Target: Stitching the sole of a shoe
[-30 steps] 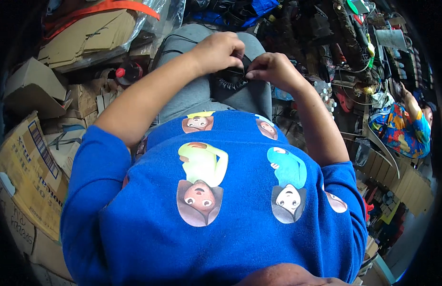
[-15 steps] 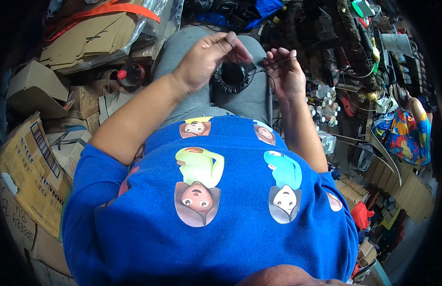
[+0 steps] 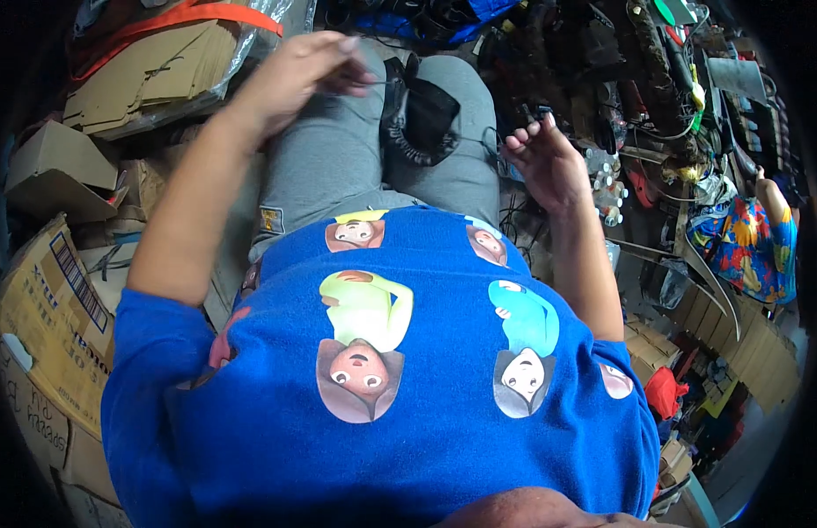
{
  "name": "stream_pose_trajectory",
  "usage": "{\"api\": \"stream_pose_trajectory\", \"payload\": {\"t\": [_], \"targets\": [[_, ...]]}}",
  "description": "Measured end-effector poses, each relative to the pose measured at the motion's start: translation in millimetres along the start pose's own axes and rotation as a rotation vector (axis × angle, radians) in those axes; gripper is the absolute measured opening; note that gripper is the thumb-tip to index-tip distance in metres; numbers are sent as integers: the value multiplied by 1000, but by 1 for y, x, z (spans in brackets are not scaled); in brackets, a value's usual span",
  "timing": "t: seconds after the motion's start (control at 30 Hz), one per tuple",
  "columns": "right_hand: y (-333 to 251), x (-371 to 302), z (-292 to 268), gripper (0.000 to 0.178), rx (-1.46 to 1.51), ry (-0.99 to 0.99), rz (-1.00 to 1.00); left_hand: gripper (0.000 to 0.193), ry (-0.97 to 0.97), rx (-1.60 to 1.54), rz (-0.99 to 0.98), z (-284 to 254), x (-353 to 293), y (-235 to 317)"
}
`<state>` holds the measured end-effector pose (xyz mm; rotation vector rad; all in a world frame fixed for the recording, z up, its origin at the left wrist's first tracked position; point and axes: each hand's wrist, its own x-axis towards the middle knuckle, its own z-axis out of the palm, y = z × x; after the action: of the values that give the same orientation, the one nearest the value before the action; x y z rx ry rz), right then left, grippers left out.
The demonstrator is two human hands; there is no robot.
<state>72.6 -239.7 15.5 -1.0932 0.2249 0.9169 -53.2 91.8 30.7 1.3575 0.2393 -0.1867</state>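
Note:
A black piece with a ridged, coil-like curved rim (image 3: 417, 151) hangs over my lap between my two hands; its exact kind I cannot make out. Thin black cord (image 3: 382, 83) runs from its upper left to my left hand (image 3: 307, 75), whose fingers are closed on it and slightly blurred. On the other side my right hand (image 3: 554, 163) is raised, palm inward, thumb and fingertips pinched together. Another stretch of black cord (image 3: 475, 141) leads from the piece toward this hand, and a small dark bit shows above the thumb tip.
Flattened cardboard (image 3: 153, 70) with an orange strap lies at the far left, above an open carton (image 3: 61, 167). Small clear bottles (image 3: 609, 189) cluster right of my knees. Tools and scrap crowd the far right, where another person's colourful clothing (image 3: 747, 246) shows.
My hands have moved apart, the left one outward to the left and the right one slightly right and nearer. The black piece has tilted and stretched out of its round shape.

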Motion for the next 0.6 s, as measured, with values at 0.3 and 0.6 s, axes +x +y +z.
{"api": "stream_pose_trajectory", "payload": {"t": [0.3,0.6], "targets": [[-45,-13,-11,37,-1041,163,-324,28,183,923,503,13,-35,0],[-20,7,87,28,-1795,-398,-117,15,-211,1347,670,81,-6,-47]]}}
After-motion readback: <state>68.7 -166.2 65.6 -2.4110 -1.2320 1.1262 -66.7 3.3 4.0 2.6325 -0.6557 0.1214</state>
